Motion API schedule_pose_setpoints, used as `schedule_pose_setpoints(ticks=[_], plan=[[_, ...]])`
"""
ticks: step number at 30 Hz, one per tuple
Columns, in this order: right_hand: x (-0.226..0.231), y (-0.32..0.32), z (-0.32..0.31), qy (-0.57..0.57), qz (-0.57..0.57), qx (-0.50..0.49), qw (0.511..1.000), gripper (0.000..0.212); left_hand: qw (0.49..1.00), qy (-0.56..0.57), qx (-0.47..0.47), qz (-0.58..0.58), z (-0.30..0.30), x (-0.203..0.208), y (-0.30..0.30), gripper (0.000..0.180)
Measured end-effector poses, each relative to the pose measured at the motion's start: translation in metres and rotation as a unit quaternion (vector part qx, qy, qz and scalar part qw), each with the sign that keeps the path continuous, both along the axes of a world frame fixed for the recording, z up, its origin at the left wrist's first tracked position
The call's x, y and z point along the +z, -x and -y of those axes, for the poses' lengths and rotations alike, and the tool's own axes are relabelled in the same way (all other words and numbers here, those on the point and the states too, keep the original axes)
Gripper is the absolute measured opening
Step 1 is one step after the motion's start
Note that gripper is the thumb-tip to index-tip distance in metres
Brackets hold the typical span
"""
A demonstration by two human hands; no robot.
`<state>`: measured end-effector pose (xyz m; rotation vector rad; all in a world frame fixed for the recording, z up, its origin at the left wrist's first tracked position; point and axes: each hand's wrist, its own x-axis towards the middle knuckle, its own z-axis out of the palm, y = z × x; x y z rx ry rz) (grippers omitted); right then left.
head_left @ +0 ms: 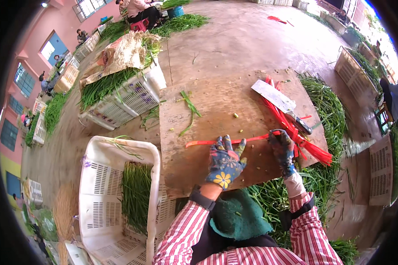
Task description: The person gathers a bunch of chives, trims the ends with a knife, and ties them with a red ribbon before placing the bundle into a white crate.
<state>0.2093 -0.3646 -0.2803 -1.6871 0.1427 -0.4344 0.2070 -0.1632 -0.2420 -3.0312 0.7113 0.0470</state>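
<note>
On the wooden board (216, 104) in front of me, a single red plastic strip (200, 142) lies stretched from left to right. My left hand (227, 162), in a blue flowered glove, rests over it with fingers spread. At the strip's right end my right hand (282, 149), gloved alike, has its fingers closed on it. Just beyond that hand is a bundle of red strips (281, 115), its frayed end hanging toward the board's right edge. A cleaver (273, 95) with a black handle lies across the bundle. A few green stalks (190, 105) sit at the board's left.
A white crate (102, 198) at lower left holds cut green stalks (136, 194). Another loaded crate (130, 99) stands beyond it, brown sheeting on top. Loose greens (323, 104) pile along the board's right side. People work among crates farther off.
</note>
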Motion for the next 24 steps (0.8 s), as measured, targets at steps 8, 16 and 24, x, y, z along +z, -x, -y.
schedule_pose_setpoints(ticks=[8,16,24], plan=[[-0.010,0.003,0.001,0.145,0.036,-0.034,0.988,0.012,0.997,-0.051,0.021,-0.048,0.018,0.019,-0.002,0.062],[-0.011,0.006,-0.004,0.101,0.073,0.002,0.992,0.011,0.987,-0.118,0.011,-0.109,0.027,0.023,-0.008,0.062],[0.005,-0.016,-0.007,0.447,-0.029,-0.041,0.893,0.014,0.986,-0.129,0.028,-0.099,0.039,0.020,-0.010,0.067]])
